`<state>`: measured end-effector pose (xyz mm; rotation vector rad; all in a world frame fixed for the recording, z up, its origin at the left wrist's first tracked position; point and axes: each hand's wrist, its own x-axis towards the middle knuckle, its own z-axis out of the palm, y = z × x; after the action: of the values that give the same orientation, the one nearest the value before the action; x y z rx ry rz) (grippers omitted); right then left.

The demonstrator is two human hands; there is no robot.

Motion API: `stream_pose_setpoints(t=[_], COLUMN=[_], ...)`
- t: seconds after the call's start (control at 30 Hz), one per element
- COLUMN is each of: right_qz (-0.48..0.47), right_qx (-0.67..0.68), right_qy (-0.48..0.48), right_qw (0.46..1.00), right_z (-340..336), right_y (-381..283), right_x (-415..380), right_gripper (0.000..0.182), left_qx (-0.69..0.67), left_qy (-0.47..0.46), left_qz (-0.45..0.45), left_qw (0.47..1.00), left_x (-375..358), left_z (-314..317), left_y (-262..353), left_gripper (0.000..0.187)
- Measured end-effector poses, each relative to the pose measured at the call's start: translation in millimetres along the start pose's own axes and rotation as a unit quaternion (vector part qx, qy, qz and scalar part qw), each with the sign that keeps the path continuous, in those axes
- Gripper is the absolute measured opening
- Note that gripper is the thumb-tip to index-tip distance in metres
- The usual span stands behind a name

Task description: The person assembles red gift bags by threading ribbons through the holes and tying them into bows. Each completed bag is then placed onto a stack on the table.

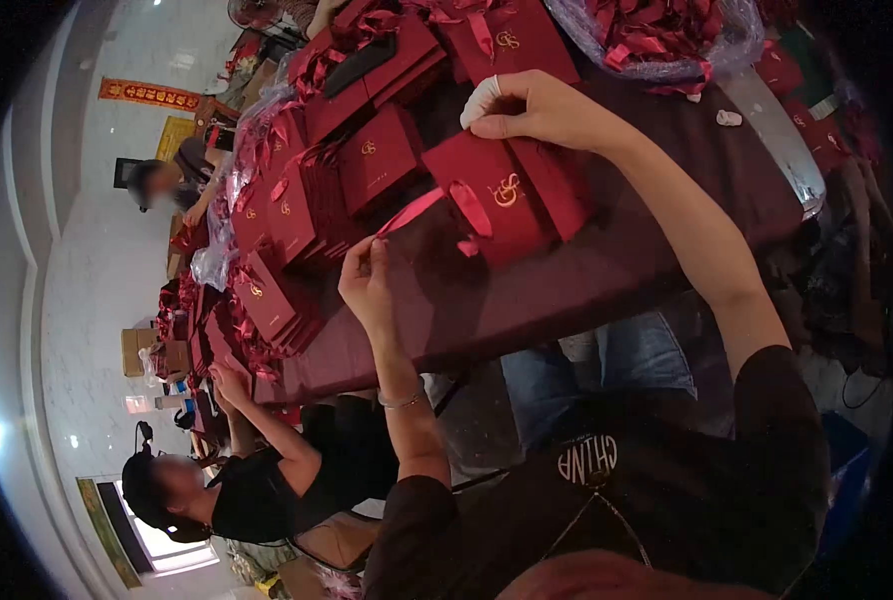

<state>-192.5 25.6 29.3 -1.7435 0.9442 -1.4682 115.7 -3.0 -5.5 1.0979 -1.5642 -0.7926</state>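
Note:
A dark red gift box (502, 195) with a gold emblem lies on the maroon table (527, 300) in front of me. My right hand (527, 108), with a white cot on one fingertip, presses on the box's far edge. My left hand (367, 280) pinches the end of a red ribbon (412, 210) that runs from the box toward me. A bracelet circles my left wrist.
Stacks of the same red boxes (367, 160) crowd the table's left side. A clear bag of red ribbons (657, 40) sits at the far end. A person in black (267, 480) works at the table on my left; another person (157, 185) sits farther off.

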Motion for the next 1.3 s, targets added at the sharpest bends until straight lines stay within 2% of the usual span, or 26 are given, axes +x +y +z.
stream_pose_setpoints(t=[0.17,0.23,0.27,0.33,0.43,0.47,0.53,0.6,0.67,0.77,0.8,0.83,0.9,0.93,0.97,1.03,1.07,1.13,1.17,1.2,1.23,1.27,1.3], right_qz=[0.015,0.014,0.014,0.023,0.022,0.019,0.044,0.047,0.055,0.086,0.113,0.139,0.156,0.175,0.177,0.185,0.187,0.174,0.151,0.128,0.147,0.043,-0.063], right_qx=[-0.002,0.009,0.008,-0.021,-0.015,-0.018,0.035,0.011,-0.01,0.018,0.066,0.113,0.13,0.151,0.15,0.129,0.128,0.146,0.081,0.014,-0.082,-0.288,-0.476], right_qy=[-0.009,-0.009,-0.01,-0.017,-0.003,-0.008,-0.01,-0.031,-0.054,-0.057,-0.032,-0.005,0.011,0.022,0.024,0.04,0.039,0.068,0.074,0.081,0.072,0.149,0.215], right_qw=[1.0,1.0,1.0,0.999,1.0,1.0,0.998,0.998,0.997,0.994,0.991,0.984,0.979,0.973,0.972,0.973,0.973,0.972,0.982,0.988,0.983,0.945,0.85], right_z=[4,3,2,2,3,1,-1,-2,0,0,0,-1,2,4,5,9,10,12,14,15,18,30,38], right_y=[1,0,-1,-3,-6,-6,-7,-7,-6,-4,-1,1,6,7,6,6,8,15,20,22,12,7,6], right_x=[-2,-1,-1,-1,-3,-2,-2,-1,-4,-3,-3,-2,-1,-1,-1,-3,-3,-4,-3,-2,-4,-8,-10], right_gripper=[0.019,0.02,0.02,0.02,0.021,0.021,0.021,0.021,0.022,0.023,0.022,0.022,0.022,0.021,0.021,0.022,0.022,0.025,0.026,0.027,0.033,0.037,0.041], left_qx=[0.079,0.174,0.173,0.281,0.29,0.299,0.292,0.266,0.316,0.307,0.294,0.27,0.108,-0.016,-0.017,0.036,0.175,0.215,0.249,0.152,0.054,0.015,-0.048], left_qy=[0.017,0.013,0.014,0.076,0.096,0.089,0.1,0.089,0.082,0.062,0.054,0.054,0.09,0.071,0.069,-0.046,-0.061,-0.13,-0.102,-0.088,-0.076,-0.059,-0.023], left_qz=[0.006,0.051,0.052,0.164,0.194,0.251,0.245,0.234,0.231,0.222,0.225,0.137,0.176,0.081,0.079,0.085,0.15,0.119,0.133,0.069,0.004,-0.024,-0.056], left_qw=[0.997,0.983,0.983,0.943,0.932,0.916,0.919,0.931,0.917,0.923,0.927,0.952,0.974,0.994,0.994,0.995,0.971,0.961,0.954,0.982,0.996,0.998,0.997], left_x=[10,13,14,15,18,24,26,28,36,33,31,20,6,-9,-21,-37,-38,-42,-43,-43,-41,-31,-25], left_z=[-3,-1,0,4,6,4,7,8,9,16,19,22,26,33,36,38,39,48,54,58,60,55,55], left_y=[-11,-12,-13,-4,2,-10,-2,9,9,11,11,21,28,57,66,72,66,62,58,64,71,59,70], left_gripper=[0.015,0.013,0.013,0.011,0.009,0.008,0.008,0.008,0.009,0.011,0.013,0.02,0.028,0.031,0.031,0.033,0.038,0.043,0.037,0.033,0.03,0.023,0.02])
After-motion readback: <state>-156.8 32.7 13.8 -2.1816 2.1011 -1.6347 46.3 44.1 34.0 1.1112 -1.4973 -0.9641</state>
